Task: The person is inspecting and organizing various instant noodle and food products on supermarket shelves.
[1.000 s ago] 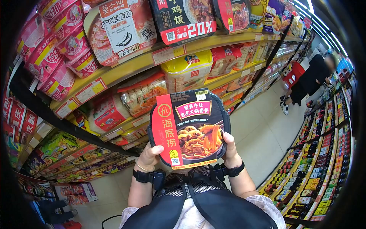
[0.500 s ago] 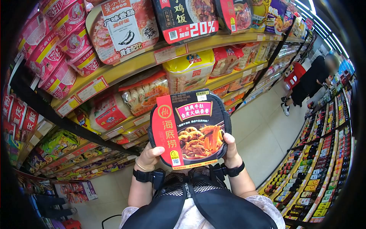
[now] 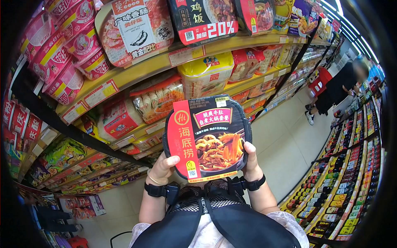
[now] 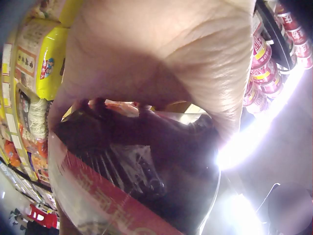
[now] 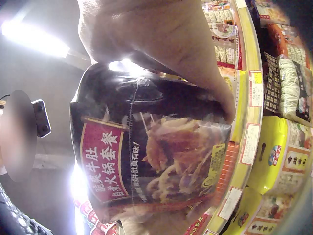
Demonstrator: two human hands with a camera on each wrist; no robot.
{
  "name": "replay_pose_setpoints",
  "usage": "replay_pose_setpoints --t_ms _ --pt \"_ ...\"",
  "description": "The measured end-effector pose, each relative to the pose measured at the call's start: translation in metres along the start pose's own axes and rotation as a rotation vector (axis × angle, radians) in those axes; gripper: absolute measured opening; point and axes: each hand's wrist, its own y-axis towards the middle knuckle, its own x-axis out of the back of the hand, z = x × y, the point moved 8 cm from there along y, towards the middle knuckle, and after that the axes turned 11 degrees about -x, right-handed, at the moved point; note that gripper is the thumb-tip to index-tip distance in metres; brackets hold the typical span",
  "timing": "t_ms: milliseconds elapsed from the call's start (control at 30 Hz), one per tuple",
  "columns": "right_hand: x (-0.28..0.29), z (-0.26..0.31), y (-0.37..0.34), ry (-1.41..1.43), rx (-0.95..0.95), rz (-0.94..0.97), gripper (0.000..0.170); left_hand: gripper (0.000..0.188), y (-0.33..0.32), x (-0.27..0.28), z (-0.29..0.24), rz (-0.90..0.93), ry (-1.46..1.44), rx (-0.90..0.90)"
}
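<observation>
Both hands hold a black self-heating hot pot box with a red band and a noodle-like food picture (image 3: 217,144) in front of the chest, its printed face turned up to the head camera. My left hand (image 3: 162,169) grips the lower left side, thumb on the red band's edge. On the lower right side, my right hand (image 3: 251,160) grips with the thumb at the rim. Most fingers are hidden beneath the box in the head view. The left wrist view has the left palm (image 4: 161,54) over the dark wrapped box (image 4: 142,181). Clear film glints on the box (image 5: 151,147) in the right wrist view.
Shelves with yellow edges (image 3: 142,62) run along the left and ahead, with pink noodle tubs (image 3: 68,62), boxed rice meals (image 3: 136,31) and noodle packs (image 3: 206,76). Bottles (image 3: 339,194) line the right. In the aisle stands a person in black (image 3: 337,89) near a red basket (image 3: 319,81).
The box has shifted very slightly right in the head view, with both hands keeping their grip. The near shelves also sit a little farther right than before.
</observation>
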Motion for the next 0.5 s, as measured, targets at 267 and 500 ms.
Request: replay_pose_setpoints --t_ms 267,500 --pt "-0.0003 -0.0018 0.0002 -0.02 -0.004 0.012 0.085 0.075 -0.002 0.0012 -0.0001 -0.006 0.021 0.0" --pt "-0.0016 -0.0002 -0.0007 -0.017 0.009 -0.004 0.085 0.08 -0.0028 0.0035 0.0019 -0.031 0.035 0.012"
